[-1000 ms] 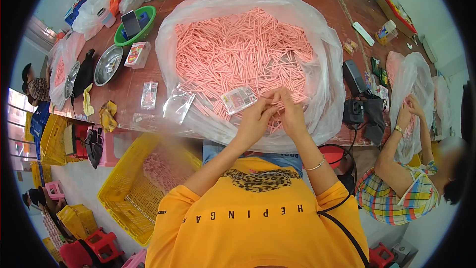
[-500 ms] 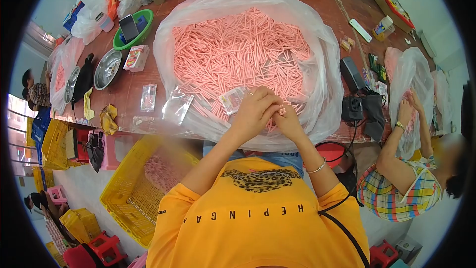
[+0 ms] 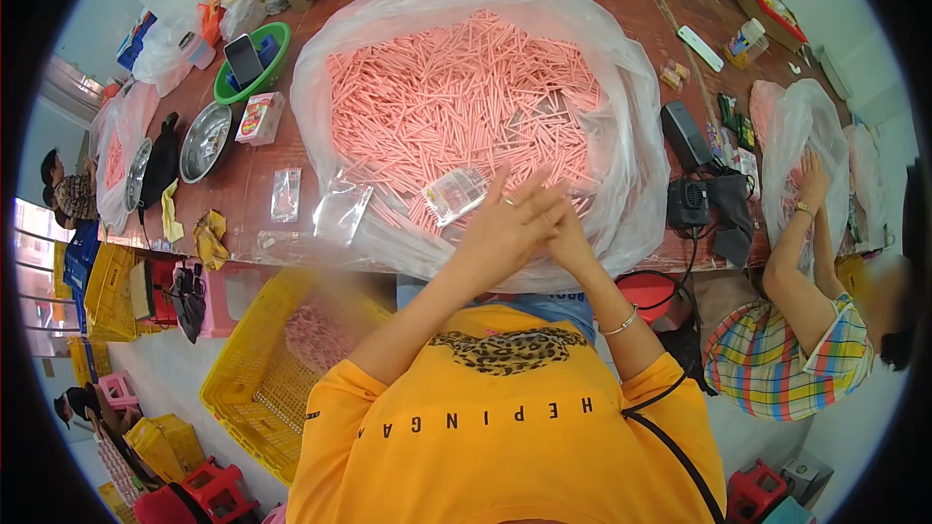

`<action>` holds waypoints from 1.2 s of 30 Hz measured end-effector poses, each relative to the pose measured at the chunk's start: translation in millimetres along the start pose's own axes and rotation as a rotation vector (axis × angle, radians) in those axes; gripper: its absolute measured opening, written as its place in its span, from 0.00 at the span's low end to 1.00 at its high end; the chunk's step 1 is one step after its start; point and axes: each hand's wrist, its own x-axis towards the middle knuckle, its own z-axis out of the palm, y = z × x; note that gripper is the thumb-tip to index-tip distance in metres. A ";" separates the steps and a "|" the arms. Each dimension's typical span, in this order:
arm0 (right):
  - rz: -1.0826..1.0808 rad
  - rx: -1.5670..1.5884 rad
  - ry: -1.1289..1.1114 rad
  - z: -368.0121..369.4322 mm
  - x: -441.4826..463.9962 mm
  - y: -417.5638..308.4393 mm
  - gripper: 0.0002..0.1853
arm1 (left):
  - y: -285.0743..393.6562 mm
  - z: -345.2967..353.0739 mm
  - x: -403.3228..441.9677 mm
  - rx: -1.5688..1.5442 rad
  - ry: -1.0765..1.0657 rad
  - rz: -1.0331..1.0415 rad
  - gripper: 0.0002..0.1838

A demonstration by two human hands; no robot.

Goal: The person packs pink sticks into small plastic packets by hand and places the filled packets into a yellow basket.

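My left hand [image 3: 513,223] has its fingers stretched out and lies across the front of my right hand [image 3: 571,241]. My right hand is curled, its fingers mostly hidden behind the left; the small bunch of pink sticks seen in it a moment ago is covered now. Both hands are over the near edge of a large clear plastic bag [image 3: 636,136] spread wide and full of loose pink sticks [image 3: 456,87]. Just left of my fingers, a printed clear packet [image 3: 454,196] rests on the sticks. Clear plastic sleeves [image 3: 344,212] lie at the bag's left edge.
To the left are a small packet [image 3: 285,196], a card box [image 3: 260,118], a metal bowl [image 3: 206,144] and a green basket [image 3: 280,66] with a phone. A black device [image 3: 688,202] with cables stands right. A co-worker [image 3: 791,344] reaches into another bag. A yellow crate [image 3: 262,378] is below.
My left hand's fingers have straightened and spread across my right hand, covering the stick ends that showed before. The co-worker's arms have reached farther forward. The view has shifted slightly.
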 end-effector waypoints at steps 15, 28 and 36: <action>-0.013 0.136 0.122 15.0 12.1 15.0 0.17 | -94.6 -18.1 -59.1 0.151 0.177 -0.470 0.15; -0.082 -0.112 -0.072 4.2 39.4 -37.1 0.06 | -51.6 -25.3 -34.6 -0.904 0.196 -0.736 0.11; -0.045 -0.174 -0.088 -5.2 22.1 -44.3 0.09 | -43.0 -21.0 -32.8 -0.542 0.050 -0.657 0.06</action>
